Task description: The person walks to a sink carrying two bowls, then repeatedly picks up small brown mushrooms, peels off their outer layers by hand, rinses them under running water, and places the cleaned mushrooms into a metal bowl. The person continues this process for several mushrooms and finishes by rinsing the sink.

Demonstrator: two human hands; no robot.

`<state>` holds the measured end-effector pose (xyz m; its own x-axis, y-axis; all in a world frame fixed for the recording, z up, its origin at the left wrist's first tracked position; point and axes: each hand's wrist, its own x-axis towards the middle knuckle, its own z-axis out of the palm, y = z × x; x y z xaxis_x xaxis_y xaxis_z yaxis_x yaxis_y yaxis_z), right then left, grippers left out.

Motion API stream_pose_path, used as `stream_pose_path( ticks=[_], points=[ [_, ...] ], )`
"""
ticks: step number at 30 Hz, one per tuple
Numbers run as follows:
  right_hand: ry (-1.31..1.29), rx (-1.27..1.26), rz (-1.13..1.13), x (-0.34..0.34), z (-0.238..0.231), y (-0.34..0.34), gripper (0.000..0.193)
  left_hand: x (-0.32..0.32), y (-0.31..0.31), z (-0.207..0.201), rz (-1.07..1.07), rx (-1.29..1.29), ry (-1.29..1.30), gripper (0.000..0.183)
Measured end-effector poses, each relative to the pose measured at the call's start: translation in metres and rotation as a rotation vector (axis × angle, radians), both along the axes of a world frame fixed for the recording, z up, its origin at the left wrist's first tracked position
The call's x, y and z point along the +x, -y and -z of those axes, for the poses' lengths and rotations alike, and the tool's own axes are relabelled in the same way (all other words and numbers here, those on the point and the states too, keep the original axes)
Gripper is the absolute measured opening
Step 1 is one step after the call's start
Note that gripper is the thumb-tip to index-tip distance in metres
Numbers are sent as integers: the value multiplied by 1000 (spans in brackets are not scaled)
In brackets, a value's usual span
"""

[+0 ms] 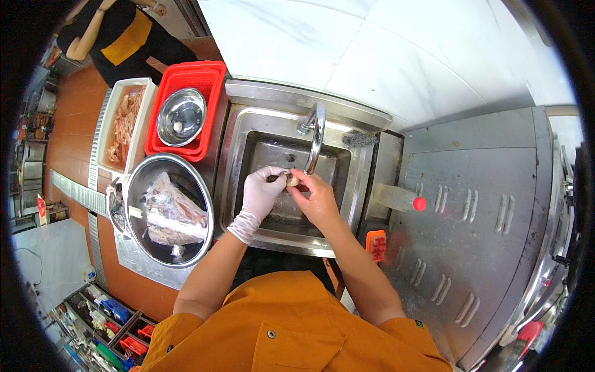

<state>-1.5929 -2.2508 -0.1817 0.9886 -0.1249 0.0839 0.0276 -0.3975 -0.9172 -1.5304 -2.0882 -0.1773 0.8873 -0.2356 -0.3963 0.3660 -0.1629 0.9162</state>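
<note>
Both my hands meet over the stainless-steel sink (232,177), just below the curved tap (319,127). My left hand (259,195) wears a thin white glove, and its fingertips are pinched together. My right hand (318,197) is bare, with thumb and fingers closed from the other side. Between the fingertips is a small pale lump (292,181), partly covered by the fingers, too small to name. To the left of the sink, a large steel bowl (207,217) holds pieces of pale meat or fish (170,208).
Beyond the bowl stand a red basket (217,77) with a small steel bowl (181,127) and a white tub (150,102) of pinkish meat (127,124). Right of the sink are a plastic bottle (396,198), an orange brush (376,245) and a dark scourer (359,139). A person (118,37) stands far left.
</note>
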Motion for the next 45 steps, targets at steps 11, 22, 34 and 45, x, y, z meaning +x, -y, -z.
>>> stream_pose_path(
  ticks=[11,22,34,45],
  points=[
    [-143,210,-22,2,2,9,43,5,-5,-4,-104,-488,-456,16],
    [-517,1493,75,10,12,29,40,-19,-6,51,-131,-255,-547,18],
    [-685,1015,-43,88,-21,-131,74,-69,-53,91,67,-11,-365,39],
    [-538,1147,-265,136,-25,-182,27,-71,-75,92,62,-118,-412,37]
  ],
)
